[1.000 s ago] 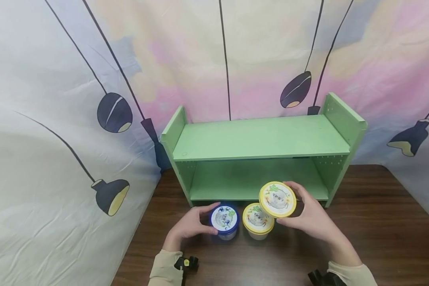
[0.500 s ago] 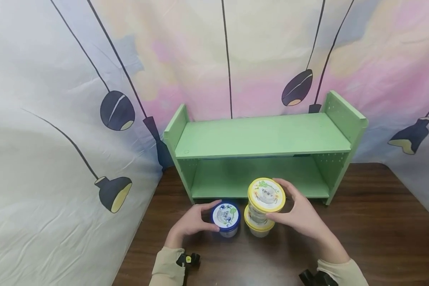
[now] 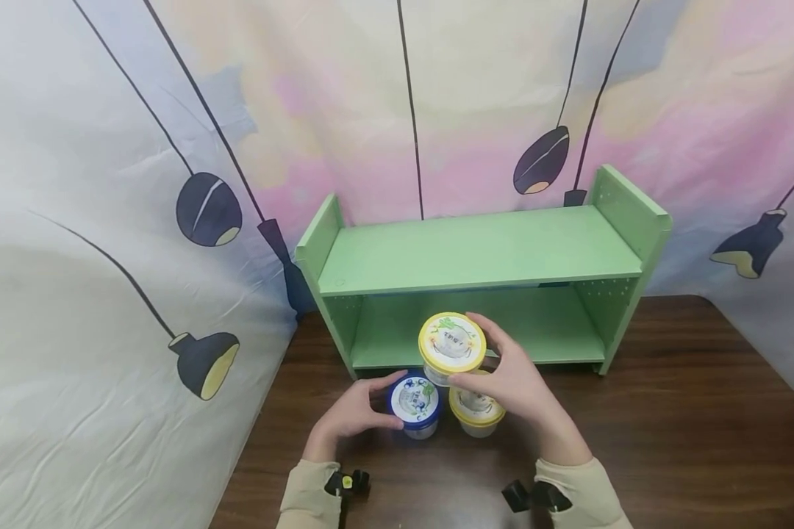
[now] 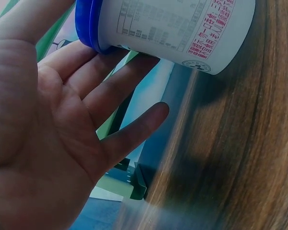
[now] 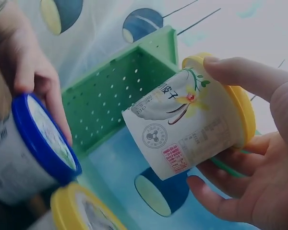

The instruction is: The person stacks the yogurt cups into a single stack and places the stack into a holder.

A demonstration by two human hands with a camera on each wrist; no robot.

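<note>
My right hand grips a white tub with a yellow lid by its rim, lifted above two other tubs. Its printed side, with a vanilla flower, faces the right wrist view, where thumb and fingers pinch the yellow lid. On the table, my left hand holds a blue-lidded tub between thumb and fingers. Just right of it stands a second yellow-lidded tub, partly covered by the right hand. In the left wrist view the blue-lidded tub stands upright on the wood, some fingers stretched below it.
A green two-level shelf stands behind the tubs on the brown wooden table. A painted cloth with lamp pictures hangs behind and to the left.
My right hand has carried the yellow-lidded tub leftward and a little up, from over the second yellow-lidded tub's right to above the gap beside the blue one. The left hand stays put.
</note>
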